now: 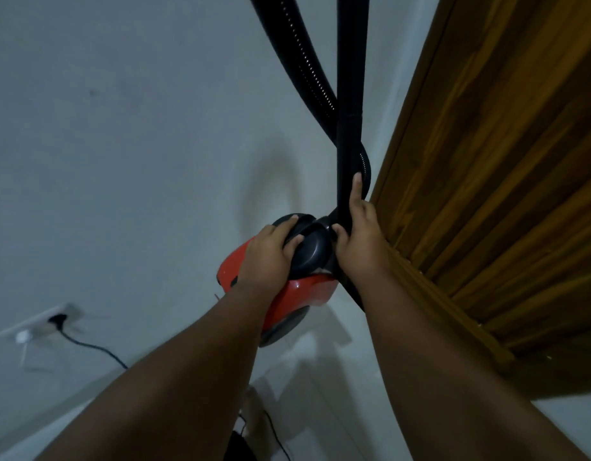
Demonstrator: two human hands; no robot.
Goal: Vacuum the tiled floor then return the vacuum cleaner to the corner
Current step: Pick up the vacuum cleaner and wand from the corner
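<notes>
Floor (324,380), nearest; cord (87,345) below-left of grips, plugged into wall socket (58,318). Left grip (267,252): fingers curled over vacuum cleaner (302,291) top. Right grip (360,242): wrapped round wand (350,94) base, forefinger straight. Cleaner on end betw. grips, in corner by wood door (487,161); long axis vertical, wand pointing up. Est.: vacuuming done, parking nearly; to do: let go.

Hose (300,54) and wand (352,61): upper ends cut off by top edge. Wall socket (47,322): blurred. Cord (94,347) disappears behind left forearm (187,361), which also hides part of vacuum cleaner (307,291). Dark object (239,447) cropped at bottom edge, unidentifiable.
</notes>
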